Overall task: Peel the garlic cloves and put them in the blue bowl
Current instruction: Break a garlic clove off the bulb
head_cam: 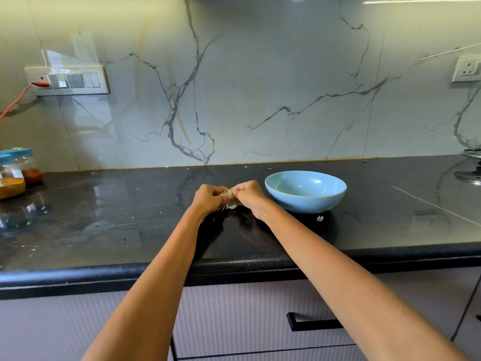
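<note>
Garlic (227,195) sits pinched between our left hand (208,198) and right hand (250,195), fingers curled tight on it above the black counter (130,217). Just to the right stands the blue bowl (305,191); a scrap of peel (319,218) lies before it.

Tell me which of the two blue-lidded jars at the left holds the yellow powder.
The nearer jar, at the frame's left edge; the jar behind it holds red.
</note>
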